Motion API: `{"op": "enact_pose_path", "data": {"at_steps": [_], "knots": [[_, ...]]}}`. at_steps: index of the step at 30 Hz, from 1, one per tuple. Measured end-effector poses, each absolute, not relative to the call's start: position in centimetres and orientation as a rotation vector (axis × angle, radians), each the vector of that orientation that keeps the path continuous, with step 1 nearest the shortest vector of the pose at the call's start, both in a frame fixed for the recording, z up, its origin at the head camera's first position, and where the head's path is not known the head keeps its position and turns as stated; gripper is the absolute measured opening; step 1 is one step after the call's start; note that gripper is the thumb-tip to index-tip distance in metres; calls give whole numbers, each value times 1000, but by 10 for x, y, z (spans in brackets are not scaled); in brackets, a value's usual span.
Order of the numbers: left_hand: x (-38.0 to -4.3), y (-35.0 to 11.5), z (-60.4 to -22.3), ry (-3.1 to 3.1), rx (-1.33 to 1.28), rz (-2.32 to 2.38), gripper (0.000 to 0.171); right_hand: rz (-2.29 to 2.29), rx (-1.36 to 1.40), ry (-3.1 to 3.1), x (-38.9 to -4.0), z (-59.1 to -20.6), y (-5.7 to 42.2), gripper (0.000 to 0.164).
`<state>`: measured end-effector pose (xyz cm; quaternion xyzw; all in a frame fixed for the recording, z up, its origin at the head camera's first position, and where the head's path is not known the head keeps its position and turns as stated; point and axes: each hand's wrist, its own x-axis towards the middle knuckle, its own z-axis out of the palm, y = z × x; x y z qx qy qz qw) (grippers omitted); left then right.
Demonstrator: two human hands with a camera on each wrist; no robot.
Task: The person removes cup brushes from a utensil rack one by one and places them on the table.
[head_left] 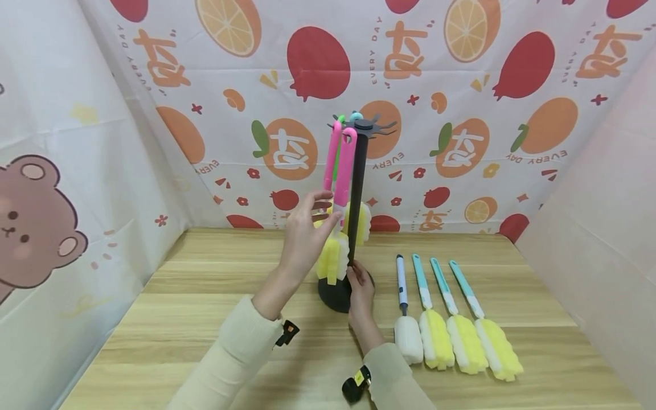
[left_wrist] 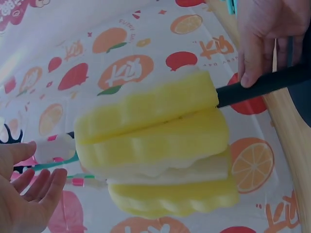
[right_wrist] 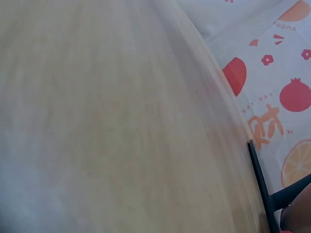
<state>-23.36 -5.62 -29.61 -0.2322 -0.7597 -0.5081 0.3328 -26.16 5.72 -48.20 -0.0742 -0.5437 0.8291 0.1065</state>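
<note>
A black stand (head_left: 360,188) with a round base and a ring of hooks stands upright on the table. My right hand (head_left: 361,289) grips its pole low down, just above the base, with the thumb along it in the left wrist view. On the stand's left side hang several sponge brushes, among them a pink-handled brush (head_left: 345,176) with a yellow and white sponge head (left_wrist: 155,111). My left hand (head_left: 305,230) is beside that brush's white neck, fingers and thumb spread apart. Behind it hang another pink handle (head_left: 332,156) and a green one, partly hidden.
To the right on the wooden table (head_left: 205,319) lie a white sponge brush (head_left: 408,340) and a row of teal-handled brushes (head_left: 466,344) with yellow and white heads. A fruit-patterned cloth (head_left: 318,62) hangs behind the table, and pale cloths flank both sides.
</note>
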Motion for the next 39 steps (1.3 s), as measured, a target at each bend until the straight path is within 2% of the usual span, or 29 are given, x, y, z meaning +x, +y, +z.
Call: {"op": "enact_pose_path", "data": {"at_steps": [6, 14, 19, 32, 36, 39], "knots": [[-236, -51, -296, -1960, -603, -1238, 43, 2379, -190, -1626, -265, -478, 55, 34], [-239, -46, -292, -1962, -598, -1095, 47, 2373, -281, -1613, -269, -470, 53, 29], [-238, -42, -293, -1966, -580, -1027, 50, 2371, -282, -1606, -260, -459, 54, 28], [-237, -41, -295, -1967, -584, -993, 50, 2372, -333, -1577, -264, -475, 58, 25], [-237, -43, -294, -1972, -587, -998, 49, 2097, -311, -1920, -258, -477, 61, 21], [-237, -43, -294, -1979, -589, -1005, 49, 1619, -204, -2392, -254, -475, 62, 32]]}}
